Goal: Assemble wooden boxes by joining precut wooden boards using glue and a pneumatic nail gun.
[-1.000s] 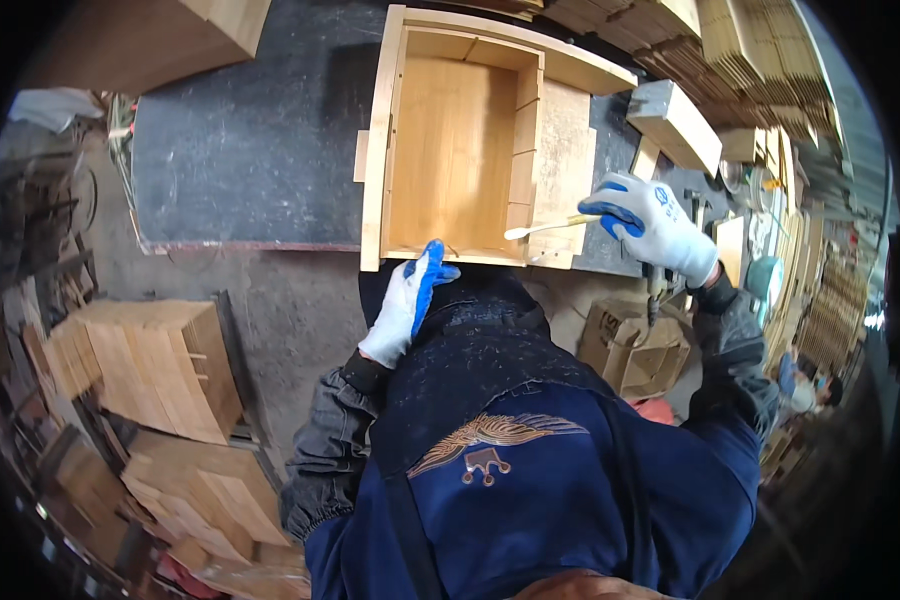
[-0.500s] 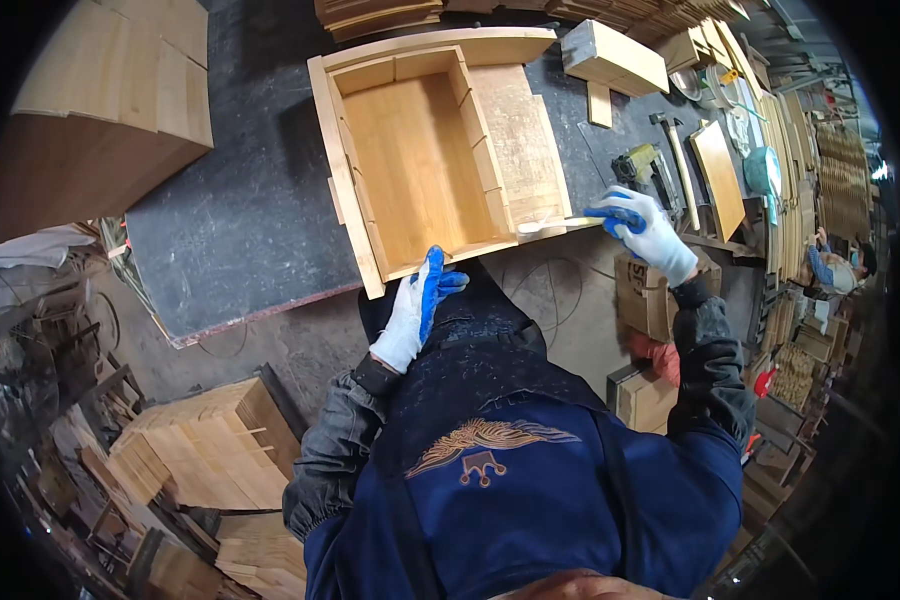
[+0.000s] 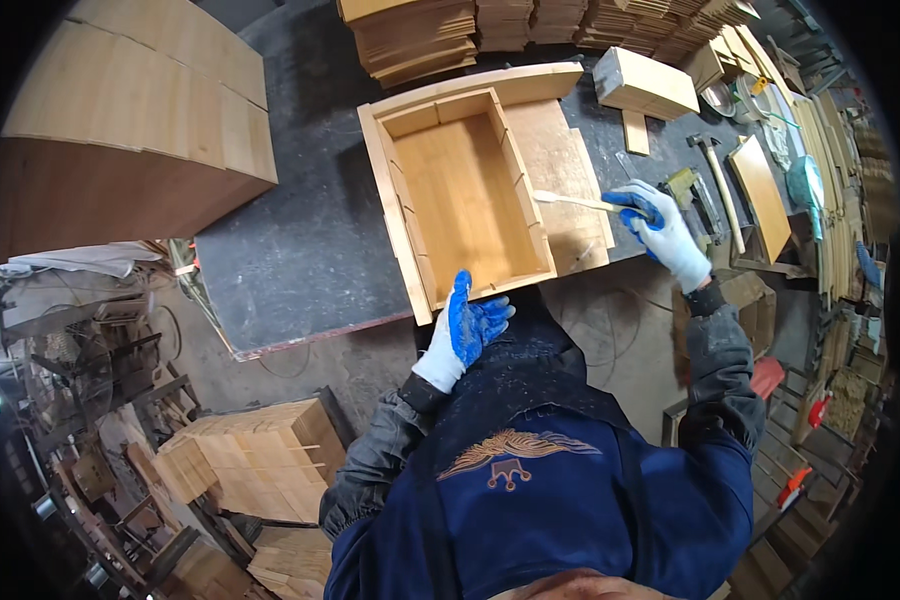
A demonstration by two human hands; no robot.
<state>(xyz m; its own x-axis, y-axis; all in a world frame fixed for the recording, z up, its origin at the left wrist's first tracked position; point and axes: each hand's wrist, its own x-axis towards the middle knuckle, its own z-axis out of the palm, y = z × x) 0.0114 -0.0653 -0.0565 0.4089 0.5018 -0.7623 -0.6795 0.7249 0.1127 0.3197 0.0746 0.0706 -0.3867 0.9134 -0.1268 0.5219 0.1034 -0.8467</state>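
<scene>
A shallow open wooden box (image 3: 470, 190) with notched side walls lies on the dark worktable near its front edge. My left hand (image 3: 467, 332), in a white glove with blue coating, is open at the box's near wall. Its thumb points up along that wall, and its fingers are spread just in front. My right hand (image 3: 660, 228), gloved the same way, is closed round a slim pale brush (image 3: 580, 203). The brush's whitish end is beside the box's right wall, above a flat wooden board (image 3: 555, 145). Whether it touches the wall, I cannot tell.
A hammer (image 3: 717, 185), a yellow-green tool (image 3: 684, 190) and a thin wooden panel (image 3: 760, 195) lie to the right. A wooden block (image 3: 645, 82) sits behind them. Wooden stacks (image 3: 415, 40) line the back; a large wooden stack (image 3: 140, 130) stands left.
The brush has moved from the box's near right corner farther back along its right wall. My left hand's fingers have spread wider. The whole view has shifted.
</scene>
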